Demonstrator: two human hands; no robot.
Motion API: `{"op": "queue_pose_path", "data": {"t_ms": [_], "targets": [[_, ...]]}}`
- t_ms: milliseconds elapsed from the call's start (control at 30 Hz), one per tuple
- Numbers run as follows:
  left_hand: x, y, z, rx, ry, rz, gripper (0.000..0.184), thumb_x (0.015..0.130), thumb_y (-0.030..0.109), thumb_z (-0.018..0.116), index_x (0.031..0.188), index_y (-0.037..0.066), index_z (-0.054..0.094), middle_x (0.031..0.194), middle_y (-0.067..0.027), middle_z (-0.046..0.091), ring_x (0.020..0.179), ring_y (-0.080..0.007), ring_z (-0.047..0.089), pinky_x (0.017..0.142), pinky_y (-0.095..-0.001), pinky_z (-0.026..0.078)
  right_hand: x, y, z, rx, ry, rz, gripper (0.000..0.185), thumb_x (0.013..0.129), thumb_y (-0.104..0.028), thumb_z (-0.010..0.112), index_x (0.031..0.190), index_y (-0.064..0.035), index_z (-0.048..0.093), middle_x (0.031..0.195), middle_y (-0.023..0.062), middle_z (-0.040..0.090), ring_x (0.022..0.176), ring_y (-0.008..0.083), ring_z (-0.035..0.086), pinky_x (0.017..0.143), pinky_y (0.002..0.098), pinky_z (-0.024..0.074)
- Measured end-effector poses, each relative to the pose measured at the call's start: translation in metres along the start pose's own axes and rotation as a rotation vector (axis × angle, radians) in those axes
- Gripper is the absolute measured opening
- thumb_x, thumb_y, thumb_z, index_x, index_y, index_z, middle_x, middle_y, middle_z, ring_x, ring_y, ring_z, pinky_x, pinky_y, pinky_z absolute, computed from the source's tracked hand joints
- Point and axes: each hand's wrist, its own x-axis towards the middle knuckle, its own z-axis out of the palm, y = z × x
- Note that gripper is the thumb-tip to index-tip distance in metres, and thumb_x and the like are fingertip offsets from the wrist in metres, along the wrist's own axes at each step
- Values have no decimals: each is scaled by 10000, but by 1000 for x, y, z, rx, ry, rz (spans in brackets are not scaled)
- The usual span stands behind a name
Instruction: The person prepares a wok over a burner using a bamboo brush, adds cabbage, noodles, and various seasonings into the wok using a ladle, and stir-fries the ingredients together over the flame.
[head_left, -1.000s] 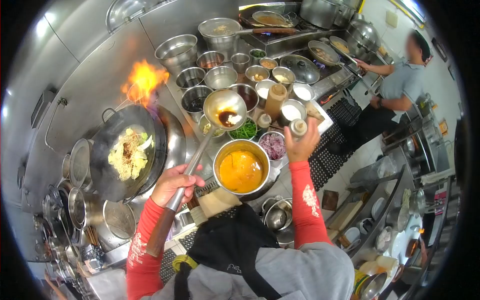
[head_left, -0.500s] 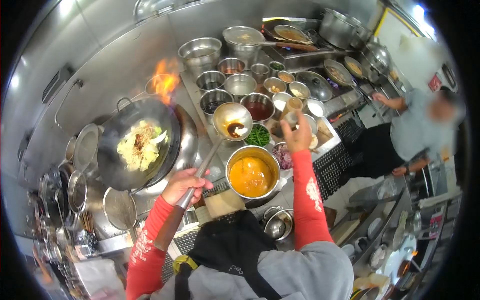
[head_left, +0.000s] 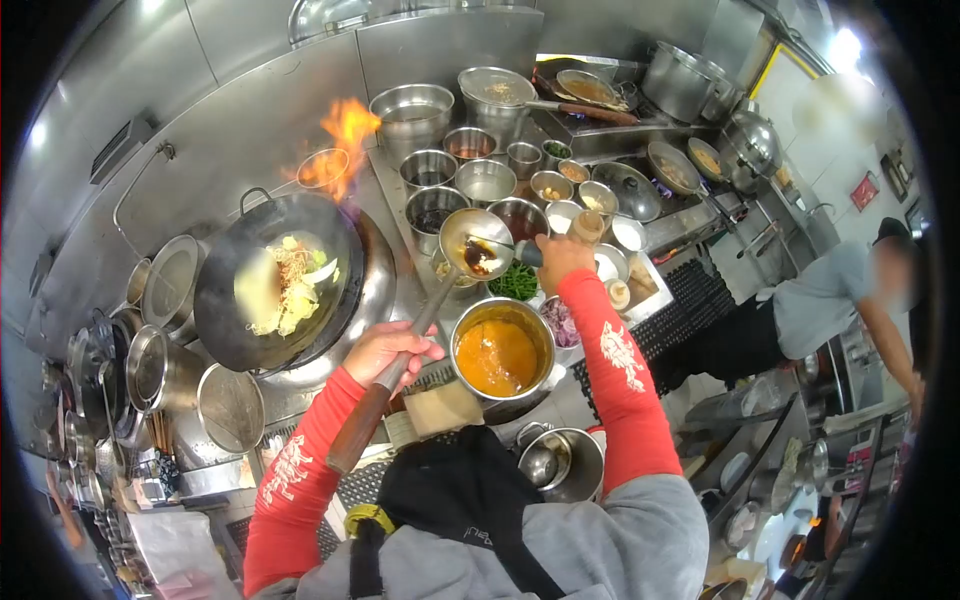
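My left hand (head_left: 388,355) grips the long handle of a ladle (head_left: 476,222). Dark sauce and a white lump lie in the ladle's bowl, which hangs over the metal containers. Closed round a small dark object (head_left: 528,254), my right hand (head_left: 565,258) is at the bowl's right side; what the object is, I cannot make out. Green vegetables (head_left: 515,283) lie just below it. A pot of orange liquid (head_left: 497,350) stands nearer me. On the left, a black wok (head_left: 225,300) holds noodles and pale vegetables (head_left: 298,285).
Flames (head_left: 348,140) rise behind the wok. Sliced red onion (head_left: 560,322) and squeeze bottles (head_left: 617,294) are near my right forearm. Pans (head_left: 672,168) sit on the far stove. A co-worker (head_left: 830,310) stands at the right. Strainers (head_left: 231,408) are at the lower left.
My right hand has gone from open fingers by the bottles to a grip on the small dark object beside the ladle. The co-worker has shifted rightward in view.
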Motion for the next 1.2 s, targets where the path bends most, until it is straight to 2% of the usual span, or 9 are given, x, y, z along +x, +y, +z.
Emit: {"op": "queue_pose_path", "data": {"t_ms": [167,400,500,767,800,900,1000,1100,1200], "targets": [[1,2,7,-18,-29,-4,339,852,16,575,1166,-81,493,875,-148,651,553,-90,551,407,-217,432,-9,19,5,264,55,38,367,709,-252,690,1034,-108,598,916,170,658,925,351,634,803,452,494],[-10,10,22,-83,-86,11,364,853,30,570,1191,-81,495,872,-149,651,550,-83,536,416,-202,419,-13,46,43,810,398,184,509,676,-272,753,1081,-39,553,952,237,663,900,412,634,781,459,504],[-13,12,23,-76,-87,23,391,849,16,554,1222,-83,488,879,-153,649,555,-83,527,411,-206,401,-11,49,71,813,224,317,667,678,-246,805,1244,-40,517,1038,204,673,964,337,658,832,388,512],[-20,11,20,-82,-1,48,387,853,6,527,1226,-89,483,886,-178,645,540,-93,515,379,-204,382,-12,40,118,873,256,422,625,668,-291,823,1155,7,570,993,197,680,935,309,667,824,369,514],[-23,11,20,-101,19,45,388,856,7,526,1229,-91,478,882,-176,645,534,-96,521,372,-202,388,-18,40,117,843,298,376,590,671,-289,806,1142,-19,575,994,212,673,965,359,643,848,407,501],[-30,9,9,-110,17,57,397,857,11,533,1236,-92,472,866,-167,642,522,-95,527,371,-204,402,-51,45,91,903,489,288,654,686,-275,802,1230,-34,532,1135,236,610,1037,378,595,899,417,473],[-39,7,5,-112,52,74,408,852,10,536,1242,-92,468,849,-162,638,507,-95,529,365,-213,421,-93,60,46,186,742,409,726,696,-254,793,1313,-54,468,1234,234,530,1072,400,548,925,435,449],[-43,7,0,-126,53,89,419,845,14,539,1242,-93,460,856,-165,635,508,-93,527,366,-216,428,-98,97,87,573,414,409,744,683,-241,796,1320,-71,450,1237,218,506,1054,411,541,909,446,451],[-53,6,-7,-165,37,102,432,835,25,561,1240,-88,461,859,-161,631,510,-90,524,368,-215,424,-103,111,87,559,452,435,654,685,-253,789,1244,-67,505,1134,205,563,1025,395,563,887,443,462]]}}
